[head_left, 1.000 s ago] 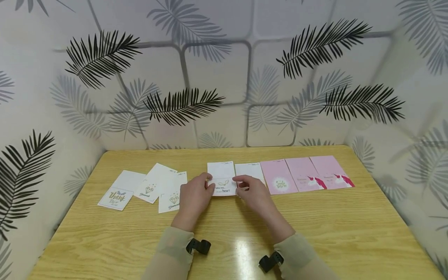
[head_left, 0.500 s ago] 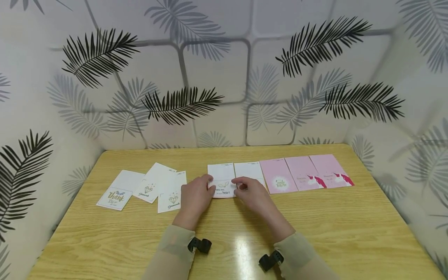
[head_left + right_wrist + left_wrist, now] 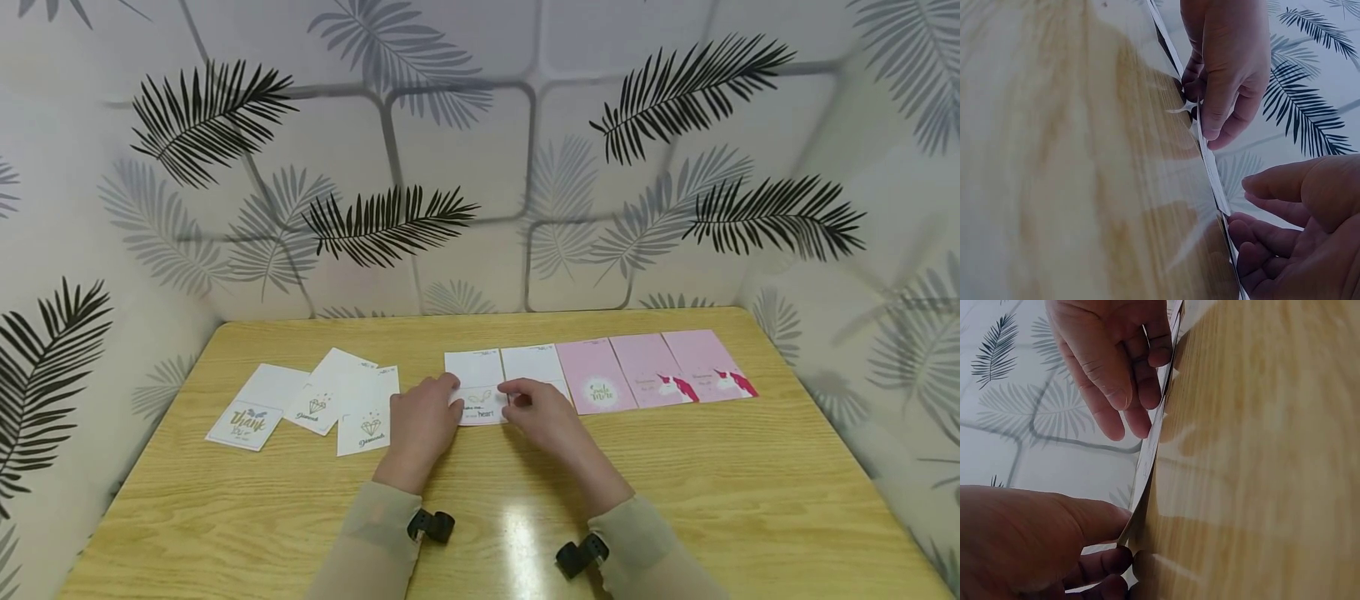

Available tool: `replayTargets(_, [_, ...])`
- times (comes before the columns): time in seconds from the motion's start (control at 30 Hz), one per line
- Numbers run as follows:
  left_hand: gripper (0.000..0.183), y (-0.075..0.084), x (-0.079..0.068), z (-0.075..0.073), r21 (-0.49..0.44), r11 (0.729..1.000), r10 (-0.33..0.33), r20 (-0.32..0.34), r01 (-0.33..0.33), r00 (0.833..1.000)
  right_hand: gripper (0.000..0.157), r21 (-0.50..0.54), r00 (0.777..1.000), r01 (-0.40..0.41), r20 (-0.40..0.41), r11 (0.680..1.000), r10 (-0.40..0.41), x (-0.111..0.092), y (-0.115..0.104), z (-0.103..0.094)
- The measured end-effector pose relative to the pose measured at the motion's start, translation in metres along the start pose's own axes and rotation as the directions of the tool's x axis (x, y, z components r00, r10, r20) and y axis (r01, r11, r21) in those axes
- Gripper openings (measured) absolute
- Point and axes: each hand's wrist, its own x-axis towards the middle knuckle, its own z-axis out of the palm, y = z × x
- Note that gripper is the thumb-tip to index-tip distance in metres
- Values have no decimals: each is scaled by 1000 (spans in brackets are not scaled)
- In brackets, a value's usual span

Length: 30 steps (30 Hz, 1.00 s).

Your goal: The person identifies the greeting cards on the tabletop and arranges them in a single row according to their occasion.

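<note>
Head view: left hand [image 3: 422,423] partly hides the heart card [image 3: 478,393].

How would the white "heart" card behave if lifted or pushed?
The heart card looks thin, probably light. The left wrist view shows its edge curving at the left hand, suggesting some flex. The glossy table hints it may slide.

The middle card [image 3: 477,385] was white, printed gold and black, the three right cards [image 3: 645,367] pink, the far wall [image 3: 465,154] black-and-grey leafed.
</note>
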Motion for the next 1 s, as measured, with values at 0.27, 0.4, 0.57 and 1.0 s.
replayTargets(0.27, [31, 1, -3, -2, 27, 1000, 16, -17, -16, 1000, 33, -32, 1000, 17, -2, 999, -17, 0, 0, -1])
replayTargets(0.4, [32, 1, -3, -1, 38, 999, 25, -22, -24, 999, 33, -35, 1000, 14, -1, 999, -14, 0, 1, -1])
replayTargets(0.57, [33, 2, -4, -1, 43, 999, 30, -21, -29, 999, 34, -36, 1000, 4, -1, 999, -4, 1, 2, 1])
replayTargets(1.0, [34, 2, -5, 0, 77, 996, 55, -15, -53, 998, 35, -38, 1000, 3, 8, 999, -2, 1, 2, 1])
